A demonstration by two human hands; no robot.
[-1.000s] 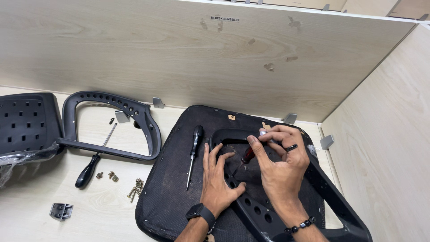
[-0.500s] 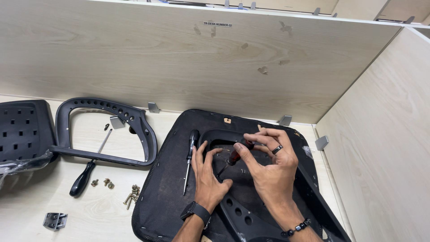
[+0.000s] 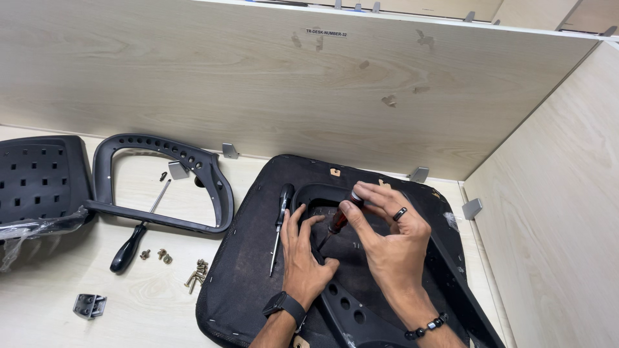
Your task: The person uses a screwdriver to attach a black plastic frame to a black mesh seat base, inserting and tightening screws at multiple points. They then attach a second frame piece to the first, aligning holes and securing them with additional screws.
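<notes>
While your right hand [image 3: 393, 241] fingers pinch a red-handled screwdriver [image 3: 338, 220] over the black seat base [image 3: 251, 270], your left hand [image 3: 304, 258] lies flat beside it, fingers spread.

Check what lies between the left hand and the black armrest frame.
Head view: a slim black-handled screwdriver lies on the seat underside, between left hand and armrest frame.

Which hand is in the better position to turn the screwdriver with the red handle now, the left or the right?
Probably the right hand: its fingers already grip the red-handled screwdriver near the top. The left hand lies flat on the black seat base, beside the tip, seemingly steadying it.
</notes>
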